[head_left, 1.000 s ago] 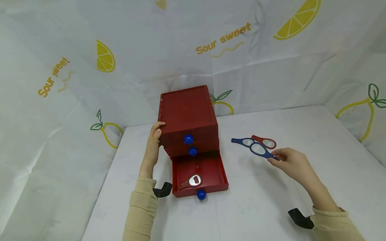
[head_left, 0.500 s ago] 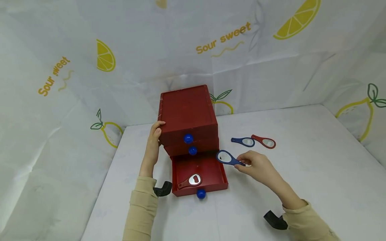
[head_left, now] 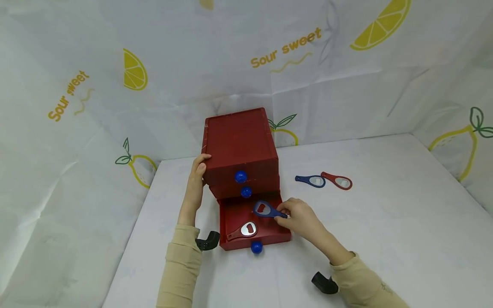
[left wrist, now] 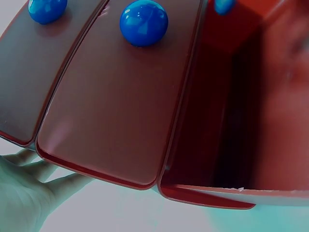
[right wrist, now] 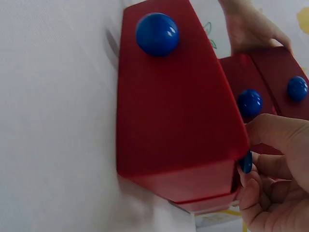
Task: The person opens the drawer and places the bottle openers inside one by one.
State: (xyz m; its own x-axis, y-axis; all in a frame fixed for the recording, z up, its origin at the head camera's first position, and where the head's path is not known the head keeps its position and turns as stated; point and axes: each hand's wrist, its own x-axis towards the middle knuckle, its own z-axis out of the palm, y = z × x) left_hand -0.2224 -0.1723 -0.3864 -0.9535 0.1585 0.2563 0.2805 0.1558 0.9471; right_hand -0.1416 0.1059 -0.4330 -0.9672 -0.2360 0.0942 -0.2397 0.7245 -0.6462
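My right hand (head_left: 302, 216) pinches the handle end of a blue bottle opener (head_left: 263, 208). Its metal head hangs over the pulled-out bottom drawer (head_left: 286, 236) of a red drawer cabinet (head_left: 240, 139). In the right wrist view, only a sliver of the blue handle (right wrist: 247, 162) shows beside the drawer's corner. Inside the drawer, near its front, lies a red bottle opener (head_left: 246, 230) with a metal head. My left hand (head_left: 195, 182) rests against the cabinet's left side, a fingertip over the top edge. In the left wrist view its fingers (left wrist: 67, 186) stretch along that side.
Right of the cabinet, another blue bottle opener (head_left: 311, 181) and a red one (head_left: 338, 181) lie on the white table (head_left: 369, 222). The two upper drawers are closed, each with a blue knob (head_left: 240, 176). A lemon-print cloth (head_left: 215, 77) hangs behind.
My right hand has carried the blue bottle opener left, from beside the other openers to over the bottom drawer. My left hand has stayed on the cabinet.
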